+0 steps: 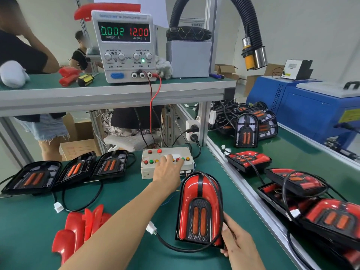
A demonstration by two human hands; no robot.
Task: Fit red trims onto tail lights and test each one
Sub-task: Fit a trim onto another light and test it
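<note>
A tail light (pixel 199 208) with its red trim fitted stands tilted on the green mat, and my right hand (pixel 236 243) grips its lower right corner. Its cable ends in a loose white plug (pixel 151 228) lying on the mat. My left hand (pixel 169 168) reaches forward with spread fingers resting on the buttons of the white test box (pixel 148 168). Three untrimmed black tail lights (pixel 68 171) lie in a row at the left. Loose red trims (pixel 78 228) are piled at the front left.
A DC power supply (pixel 126 45) on the upper shelf reads 0.002 A and 12.00 V, with red and black leads running down. Several trimmed tail lights (pixel 303 195) lie on the right conveyor, next to a blue machine (pixel 311 112). Other people stand behind the bench.
</note>
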